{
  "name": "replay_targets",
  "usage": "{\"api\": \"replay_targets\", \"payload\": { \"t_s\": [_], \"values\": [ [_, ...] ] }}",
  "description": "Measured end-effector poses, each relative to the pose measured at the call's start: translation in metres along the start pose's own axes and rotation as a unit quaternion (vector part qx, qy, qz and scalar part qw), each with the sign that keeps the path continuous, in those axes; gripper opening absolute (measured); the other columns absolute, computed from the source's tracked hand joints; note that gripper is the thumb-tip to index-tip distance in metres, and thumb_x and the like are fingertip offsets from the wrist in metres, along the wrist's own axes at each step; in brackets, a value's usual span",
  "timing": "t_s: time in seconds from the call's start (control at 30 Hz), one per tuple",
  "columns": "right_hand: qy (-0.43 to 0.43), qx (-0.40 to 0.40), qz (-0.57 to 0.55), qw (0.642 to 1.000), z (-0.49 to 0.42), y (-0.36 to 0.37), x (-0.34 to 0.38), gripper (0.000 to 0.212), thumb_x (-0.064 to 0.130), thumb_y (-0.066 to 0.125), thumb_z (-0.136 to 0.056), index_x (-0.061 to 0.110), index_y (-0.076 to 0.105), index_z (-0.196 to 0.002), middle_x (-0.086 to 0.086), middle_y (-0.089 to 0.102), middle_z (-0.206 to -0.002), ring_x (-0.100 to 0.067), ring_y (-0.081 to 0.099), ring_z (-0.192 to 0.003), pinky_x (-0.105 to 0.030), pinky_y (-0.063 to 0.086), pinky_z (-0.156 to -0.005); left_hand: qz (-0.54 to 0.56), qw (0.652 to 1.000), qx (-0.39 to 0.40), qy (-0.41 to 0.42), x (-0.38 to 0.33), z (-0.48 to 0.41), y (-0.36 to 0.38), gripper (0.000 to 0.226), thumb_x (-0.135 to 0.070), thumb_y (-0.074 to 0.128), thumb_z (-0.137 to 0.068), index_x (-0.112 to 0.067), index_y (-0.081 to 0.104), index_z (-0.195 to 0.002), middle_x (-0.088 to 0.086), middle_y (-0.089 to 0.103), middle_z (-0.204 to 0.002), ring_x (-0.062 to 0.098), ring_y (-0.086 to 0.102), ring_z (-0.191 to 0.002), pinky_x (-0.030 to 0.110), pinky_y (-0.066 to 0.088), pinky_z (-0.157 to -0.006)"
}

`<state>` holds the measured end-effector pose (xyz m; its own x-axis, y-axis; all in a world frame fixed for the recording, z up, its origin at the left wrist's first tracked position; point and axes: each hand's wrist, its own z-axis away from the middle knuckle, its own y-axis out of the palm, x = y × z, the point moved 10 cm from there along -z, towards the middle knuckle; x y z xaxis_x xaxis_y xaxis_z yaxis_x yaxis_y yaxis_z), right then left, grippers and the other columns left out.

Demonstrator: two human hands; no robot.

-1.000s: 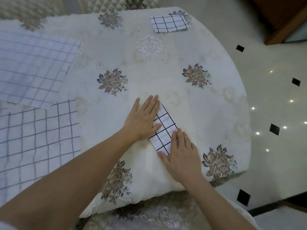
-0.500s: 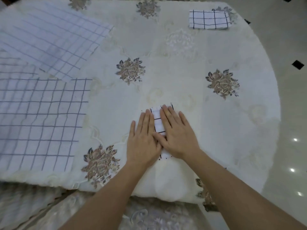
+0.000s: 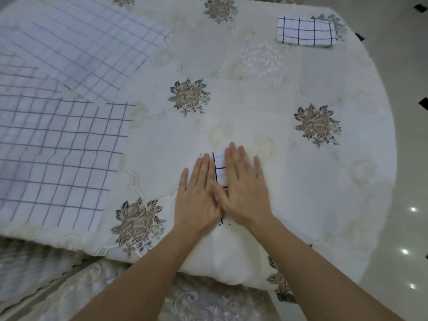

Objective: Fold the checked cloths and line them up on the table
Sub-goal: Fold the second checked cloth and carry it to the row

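I am pressing both hands flat on the small folded cloth [image 3: 219,169] near the front edge of the table [image 3: 347,181]. My left hand [image 3: 196,195] is lying with its fingers straight and close together on the cloth's left part. My right hand [image 3: 243,188] is lying just beside it with fingers straight and slightly spread, though it is blurred. Only a narrow strip of the cloth is showing between them.

Progress, as I am judging it:
- One finished cloth [image 3: 305,32] is lying folded at the far right of the table, well apart from my hands.
- The cloth under my palms is looking folded and is being flattened; it is not yet lined up with the finished one.
- The upper flat cloth [image 3: 81,49] and the lower flat cloth [image 3: 53,158] are lying unfolded and overlapping at the left, awaiting folding.
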<state>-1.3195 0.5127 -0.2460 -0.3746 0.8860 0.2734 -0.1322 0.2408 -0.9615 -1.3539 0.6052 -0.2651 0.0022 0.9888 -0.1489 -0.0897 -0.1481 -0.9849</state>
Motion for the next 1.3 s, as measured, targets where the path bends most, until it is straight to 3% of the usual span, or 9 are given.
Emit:
{"api": "replay_targets", "payload": {
  "t_s": [0.1, 0.3, 0.53, 0.77, 0.8, 0.87, 0.97, 1.1, 1.3],
  "values": [
    [-0.063, 0.037, -0.013, 0.997, 0.002, 0.014, 0.018, 0.077, 0.063, 0.01, -0.1, 0.013, 0.011, -0.159, -0.002, 0.006, -0.167, -0.014, -0.002, -0.154, -0.044, 0.011, -0.124, 0.002, 1.0, 0.0, 0.003, -0.002, -0.001, -0.001, 0.074, -0.046, 0.023, -0.096, -0.013, 0.002, -0.159, 0.002, -0.002, -0.167, 0.013, -0.008, -0.153, 0.048, 0.01, -0.123],
    [-0.001, 0.033, 0.06, 0.998, 0.018, 0.013, -0.035, 0.072, 0.057, 0.014, -0.102, 0.014, 0.008, -0.16, 0.0, 0.003, -0.168, -0.014, -0.002, -0.154, -0.047, 0.01, -0.124, -0.005, 1.0, -0.006, 0.006, 0.001, 0.0, 0.001, 0.067, -0.043, 0.015, -0.101, -0.01, 0.005, -0.158, 0.004, 0.0, -0.167, 0.016, -0.004, -0.153, 0.048, 0.013, -0.123],
    [0.022, 0.036, 0.071, 0.997, 0.019, 0.013, -0.038, 0.073, 0.055, 0.017, -0.1, 0.013, 0.007, -0.159, -0.001, 0.003, -0.168, -0.015, 0.001, -0.154, -0.047, 0.006, -0.124, -0.003, 1.0, 0.0, -0.001, 0.002, -0.001, 0.001, 0.068, -0.044, 0.018, -0.102, -0.009, 0.005, -0.158, 0.008, -0.002, -0.167, 0.02, -0.005, -0.153, 0.047, 0.011, -0.123],
    [0.027, 0.124, 0.05, 0.991, 0.014, 0.008, -0.035, 0.082, 0.065, 0.001, -0.094, 0.014, -0.012, -0.158, 0.002, -0.018, -0.165, -0.013, -0.016, -0.152, -0.043, -0.004, -0.125, 0.069, 0.996, 0.037, -0.041, 0.017, 0.002, -0.015, 0.078, -0.057, 0.018, -0.099, -0.008, 0.006, -0.158, 0.007, 0.002, -0.166, 0.02, 0.002, -0.153, 0.042, 0.012, -0.124],
    [0.035, 0.13, 0.027, 0.99, 0.013, 0.0, -0.036, 0.082, 0.064, 0.008, -0.096, 0.014, -0.01, -0.158, 0.002, -0.015, -0.166, -0.015, -0.012, -0.153, -0.042, 0.001, -0.125, 0.102, 0.991, 0.04, -0.072, 0.024, 0.003, -0.021, 0.075, -0.054, 0.022, -0.1, -0.009, 0.008, -0.158, 0.007, 0.007, -0.166, 0.021, 0.007, -0.153, 0.041, 0.015, -0.123],
    [0.09, 0.079, -0.036, 0.992, 0.014, -0.024, -0.049, 0.074, 0.05, 0.035, -0.1, 0.01, 0.011, -0.158, -0.007, 0.014, -0.165, -0.026, 0.017, -0.151, -0.043, 0.024, -0.121, 0.162, 0.973, 0.01, -0.166, 0.046, 0.015, -0.039, 0.061, -0.04, 0.039, -0.102, -0.01, 0.027, -0.153, 0.01, 0.032, -0.156, 0.027, 0.028, -0.142, 0.042, 0.03, -0.114],
    [0.197, -0.022, -0.107, 0.974, 0.029, -0.051, -0.072, 0.048, 0.034, 0.046, -0.096, 0.009, 0.05, -0.137, -0.013, 0.056, -0.129, -0.034, 0.053, -0.115, -0.043, 0.046, -0.091, 0.22, 0.944, -0.038, -0.243, 0.06, 0.037, -0.05, 0.033, -0.025, 0.05, -0.099, -0.011, 0.057, -0.128, 0.01, 0.054, -0.121, 0.029, 0.052, -0.11, 0.041, 0.044, -0.089],
    [0.303, 0.034, -0.231, 0.924, 0.039, -0.033, -0.074, 0.034, 0.03, 0.054, -0.097, 0.013, 0.056, -0.126, -0.005, 0.065, -0.111, -0.025, 0.059, -0.101, -0.035, 0.047, -0.081, 0.302, 0.909, -0.042, -0.285, 0.053, 0.048, -0.037, 0.02, -0.022, 0.054, -0.098, -0.013, 0.063, -0.113, 0.003, 0.056, -0.107, 0.021, 0.056, -0.097, 0.036, 0.048, -0.083],
    [0.369, 0.052, -0.283, 0.883, 0.037, -0.022, -0.074, 0.034, 0.039, 0.06, -0.095, 0.012, 0.058, -0.115, 0.008, 0.057, -0.088, -0.016, 0.056, -0.086, -0.029, 0.041, -0.07, 0.319, 0.907, -0.048, -0.269, 0.044, 0.041, -0.039, 0.014, -0.022, 0.059, -0.095, -0.015, 0.068, -0.103, -0.006, 0.054, -0.094, 0.018, 0.059, -0.091, 0.037, 0.051, -0.083]
  ]
}}
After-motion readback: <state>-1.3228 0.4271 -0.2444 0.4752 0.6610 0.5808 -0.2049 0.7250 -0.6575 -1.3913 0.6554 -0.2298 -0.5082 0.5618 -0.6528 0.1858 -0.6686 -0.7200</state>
